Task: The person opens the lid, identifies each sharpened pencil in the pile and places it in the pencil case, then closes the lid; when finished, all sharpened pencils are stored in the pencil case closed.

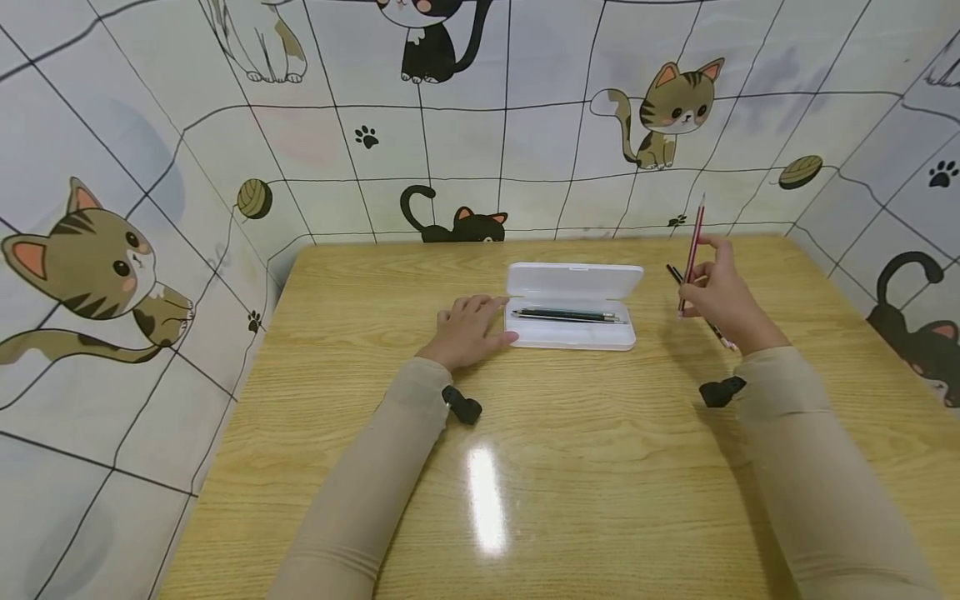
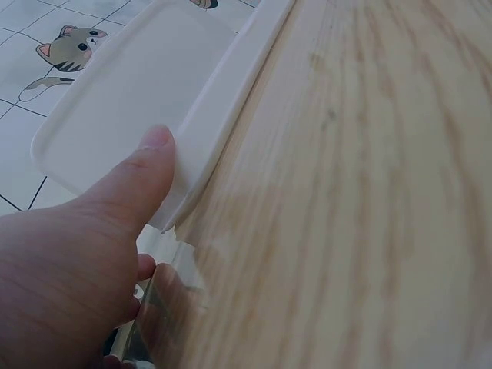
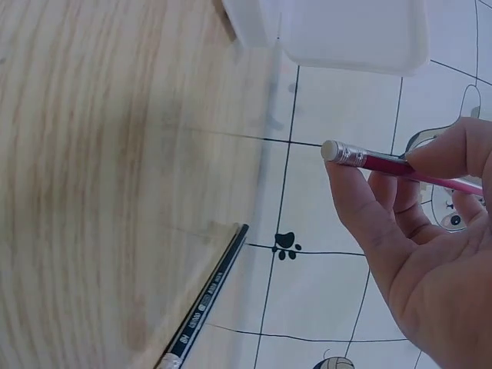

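Observation:
A white pencil case (image 1: 570,335) lies with its lid (image 1: 574,282) raised at the back of the table. Several dark pencils (image 1: 566,316) rest inside it. At its left end my left hand (image 1: 467,332) touches the case with fingers spread; in the left wrist view the thumb (image 2: 146,173) lies against the case's wall. My right hand (image 1: 723,298) pinches a red pencil (image 1: 693,250) near its eraser end, point upward, above the table. Beneath that hand a black pencil (image 3: 206,296) with a white eraser lies on the wood, partly hidden in the head view.
The wooden table (image 1: 585,467) carries a bright light reflection near its front. Cloth printed with cats (image 1: 465,150) hangs behind the table and along both sides. A small black camera (image 1: 462,406) sits on each wrist.

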Demonstrator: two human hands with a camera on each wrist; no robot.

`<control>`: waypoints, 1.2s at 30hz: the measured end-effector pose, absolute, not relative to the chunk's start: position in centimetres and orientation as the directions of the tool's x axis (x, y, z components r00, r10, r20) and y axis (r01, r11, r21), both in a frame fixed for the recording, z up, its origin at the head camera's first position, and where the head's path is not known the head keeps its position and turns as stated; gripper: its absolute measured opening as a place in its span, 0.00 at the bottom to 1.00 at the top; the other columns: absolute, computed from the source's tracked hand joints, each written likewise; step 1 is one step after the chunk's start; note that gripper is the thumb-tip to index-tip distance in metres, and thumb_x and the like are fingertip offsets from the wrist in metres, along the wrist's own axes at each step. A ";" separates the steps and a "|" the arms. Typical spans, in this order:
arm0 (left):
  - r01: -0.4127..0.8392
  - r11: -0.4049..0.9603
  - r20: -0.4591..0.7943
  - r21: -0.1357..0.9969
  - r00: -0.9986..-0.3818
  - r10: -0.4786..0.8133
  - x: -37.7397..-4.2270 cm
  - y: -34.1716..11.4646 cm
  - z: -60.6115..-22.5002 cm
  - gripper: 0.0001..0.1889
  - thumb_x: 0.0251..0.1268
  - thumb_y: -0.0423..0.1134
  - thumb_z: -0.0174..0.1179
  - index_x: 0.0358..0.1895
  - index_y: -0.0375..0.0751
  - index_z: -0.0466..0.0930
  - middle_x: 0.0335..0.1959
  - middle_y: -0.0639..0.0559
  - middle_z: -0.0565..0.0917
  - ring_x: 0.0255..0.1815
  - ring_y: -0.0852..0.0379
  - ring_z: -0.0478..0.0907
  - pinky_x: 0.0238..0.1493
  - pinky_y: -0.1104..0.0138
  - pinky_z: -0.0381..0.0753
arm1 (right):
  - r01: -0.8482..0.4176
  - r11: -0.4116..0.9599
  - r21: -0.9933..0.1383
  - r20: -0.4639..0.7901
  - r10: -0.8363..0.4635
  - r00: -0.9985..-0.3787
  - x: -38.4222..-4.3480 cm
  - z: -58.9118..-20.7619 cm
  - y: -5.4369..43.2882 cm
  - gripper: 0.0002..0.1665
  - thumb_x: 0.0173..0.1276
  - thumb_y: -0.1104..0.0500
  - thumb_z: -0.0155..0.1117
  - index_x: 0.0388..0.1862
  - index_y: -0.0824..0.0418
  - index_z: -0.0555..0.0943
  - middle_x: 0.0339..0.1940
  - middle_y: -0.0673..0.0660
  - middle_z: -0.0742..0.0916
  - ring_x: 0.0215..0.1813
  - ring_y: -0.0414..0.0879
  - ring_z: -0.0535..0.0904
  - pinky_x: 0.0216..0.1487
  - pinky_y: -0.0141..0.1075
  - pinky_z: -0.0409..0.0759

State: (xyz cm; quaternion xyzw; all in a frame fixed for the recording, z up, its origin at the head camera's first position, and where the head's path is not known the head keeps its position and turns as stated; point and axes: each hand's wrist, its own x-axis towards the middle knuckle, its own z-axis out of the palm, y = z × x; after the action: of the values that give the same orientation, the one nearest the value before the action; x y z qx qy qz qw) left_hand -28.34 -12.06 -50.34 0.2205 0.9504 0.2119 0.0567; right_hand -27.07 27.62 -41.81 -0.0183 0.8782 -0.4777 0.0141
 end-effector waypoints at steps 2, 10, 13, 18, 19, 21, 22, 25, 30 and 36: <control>0.395 0.814 -0.017 0.426 -0.896 0.444 -28.4 -12.0 -50.4 0.40 0.70 0.73 0.47 0.81 0.66 0.52 0.78 0.54 0.59 0.76 0.46 0.52 0.64 0.45 0.56 | -0.022 0.544 -0.839 -0.005 -0.048 -0.999 -27.0 -41.6 27.5 0.49 0.74 0.69 0.51 0.80 0.50 0.34 0.48 0.62 0.69 0.44 0.52 0.72 0.39 0.43 0.86; 0.398 0.811 -0.010 0.429 -0.895 0.445 -28.6 -12.0 -50.5 0.41 0.69 0.74 0.47 0.81 0.66 0.52 0.78 0.52 0.60 0.76 0.45 0.53 0.64 0.44 0.55 | -0.051 0.577 -0.815 0.035 -0.039 -0.999 -26.8 -41.3 27.3 0.46 0.75 0.66 0.49 0.81 0.50 0.35 0.51 0.64 0.71 0.47 0.54 0.75 0.37 0.39 0.86; 0.400 0.811 -0.006 0.428 -0.895 0.445 -28.6 -12.0 -50.5 0.41 0.69 0.74 0.47 0.81 0.66 0.52 0.78 0.52 0.60 0.76 0.45 0.53 0.64 0.44 0.56 | -0.072 0.578 -0.813 0.068 -0.029 -0.997 -26.6 -41.3 27.3 0.44 0.77 0.64 0.49 0.81 0.51 0.37 0.51 0.65 0.73 0.45 0.50 0.78 0.36 0.36 0.85; 0.396 0.812 -0.009 0.429 -0.897 0.442 -28.6 -12.0 -50.5 0.41 0.69 0.74 0.47 0.81 0.66 0.52 0.78 0.52 0.60 0.76 0.45 0.53 0.64 0.43 0.55 | -0.103 0.561 -0.822 0.121 -0.005 -0.993 -26.4 -41.3 27.2 0.39 0.80 0.59 0.50 0.80 0.51 0.42 0.51 0.62 0.73 0.44 0.47 0.79 0.37 0.32 0.84; 0.395 0.813 -0.010 0.429 -0.897 0.441 -28.6 -12.0 -50.5 0.41 0.69 0.74 0.47 0.81 0.66 0.52 0.78 0.52 0.60 0.76 0.45 0.53 0.64 0.43 0.55 | -0.106 0.555 -0.825 0.128 0.000 -0.992 -26.4 -41.2 27.1 0.38 0.80 0.58 0.50 0.80 0.51 0.43 0.50 0.61 0.73 0.45 0.46 0.79 0.38 0.32 0.84; 0.393 0.814 -0.010 0.428 -0.898 0.439 -28.6 -12.0 -50.5 0.41 0.69 0.74 0.47 0.81 0.66 0.52 0.78 0.52 0.60 0.76 0.45 0.53 0.65 0.43 0.55 | -0.116 0.542 -0.832 0.142 0.006 -0.990 -26.4 -41.2 27.1 0.37 0.81 0.57 0.49 0.79 0.51 0.44 0.50 0.60 0.73 0.46 0.45 0.78 0.39 0.32 0.84; 0.392 0.815 -0.011 0.427 -0.899 0.438 -28.6 -12.0 -50.5 0.41 0.69 0.74 0.47 0.81 0.66 0.52 0.78 0.52 0.60 0.76 0.45 0.53 0.65 0.42 0.55 | -0.121 0.538 -0.834 0.147 0.005 -0.989 -26.3 -41.1 27.0 0.35 0.81 0.57 0.49 0.78 0.52 0.45 0.50 0.60 0.73 0.46 0.44 0.79 0.39 0.33 0.84; 0.391 0.815 -0.008 0.428 -0.900 0.436 -28.6 -12.0 -50.6 0.41 0.69 0.74 0.47 0.81 0.66 0.52 0.78 0.52 0.60 0.76 0.45 0.53 0.64 0.43 0.55 | -0.140 0.512 -0.848 0.154 -0.015 -0.988 -26.3 -41.1 26.9 0.32 0.81 0.57 0.50 0.75 0.52 0.48 0.50 0.62 0.73 0.42 0.41 0.80 0.39 0.35 0.85; 0.392 0.810 -0.006 0.437 -0.899 0.439 -28.6 -12.0 -50.6 0.41 0.69 0.73 0.48 0.81 0.67 0.52 0.78 0.52 0.60 0.76 0.45 0.53 0.63 0.44 0.56 | -0.165 0.473 -0.866 0.151 -0.067 -0.986 -26.0 -41.0 26.6 0.30 0.80 0.61 0.52 0.71 0.53 0.49 0.49 0.64 0.73 0.40 0.42 0.82 0.38 0.39 0.86; 0.396 0.811 -0.006 0.431 -0.897 0.441 -28.6 -12.0 -50.6 0.41 0.69 0.74 0.47 0.81 0.67 0.52 0.78 0.52 0.60 0.75 0.45 0.54 0.63 0.44 0.56 | -0.191 0.469 -0.862 0.161 -0.103 -0.982 -25.8 -40.8 26.3 0.38 0.79 0.64 0.54 0.76 0.53 0.45 0.49 0.63 0.75 0.44 0.46 0.81 0.38 0.41 0.86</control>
State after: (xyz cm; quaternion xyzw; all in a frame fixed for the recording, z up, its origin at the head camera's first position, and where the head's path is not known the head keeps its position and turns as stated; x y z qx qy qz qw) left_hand -28.56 -12.01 -50.65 0.2203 0.9501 0.2143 0.0531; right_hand -25.79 26.31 -40.80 -0.0857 0.8560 -0.5081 -0.0431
